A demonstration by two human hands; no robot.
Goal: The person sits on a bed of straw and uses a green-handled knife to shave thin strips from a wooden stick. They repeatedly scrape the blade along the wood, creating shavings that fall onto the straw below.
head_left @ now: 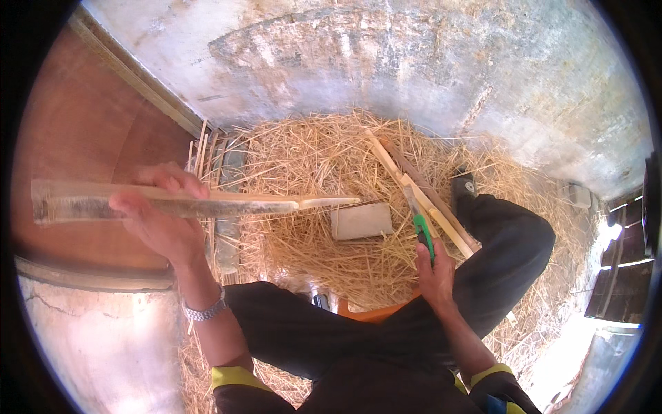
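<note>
Raised at the left, my left hand (164, 224) is closed around a long split bamboo piece (241, 205). The bamboo lies almost level, its wide end to the left and its pale, narrow tip toward the middle. My right hand (436, 276) grips a green-handled knife (423, 231) beside my bent right leg. Its blade points up and away from me, in front of some bamboo strips, and stands apart from the piece in my left hand. Past the bamboo's tip, a pale rectangular block (361, 221) rests on the straw.
Loose straw (310, 155) covers the floor. Several long bamboo strips (441, 207) lie slanting by my right foot. A stained wall (386, 65) rises at the far side, with a brown door (96, 131) at the left. Something orange (376, 314) shows between my legs.
</note>
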